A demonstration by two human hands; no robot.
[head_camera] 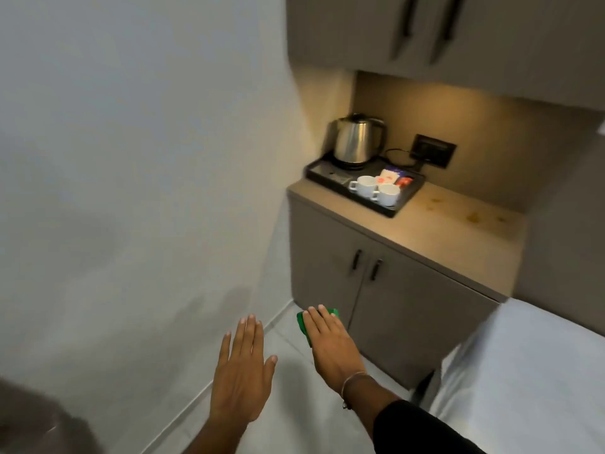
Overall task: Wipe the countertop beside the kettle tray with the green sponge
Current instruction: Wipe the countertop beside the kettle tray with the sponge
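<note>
My right hand (pixel 332 347) is stretched out flat in the lower middle, holding the green sponge (pixel 302 321) under its fingers; only the sponge's edges show. My left hand (pixel 242 368) hovers beside it, flat and holding nothing. Both are low in front of the cabinet, well short of the beige countertop (pixel 458 217), which carries brownish stains right of the black kettle tray (pixel 316 173). A steel kettle (pixel 358 140) stands on the tray's far left.
Two white cups (pixel 366 185) and sachets (pixel 394 176) fill the tray. A cord runs to a wall socket (pixel 433 152). Upper cabinets (pixel 425 31) overhang the counter. Lower cabinet doors (pixel 393 306), a white wall (pixel 147 158) on the left, a white bed (pixel 530 371) on the right.
</note>
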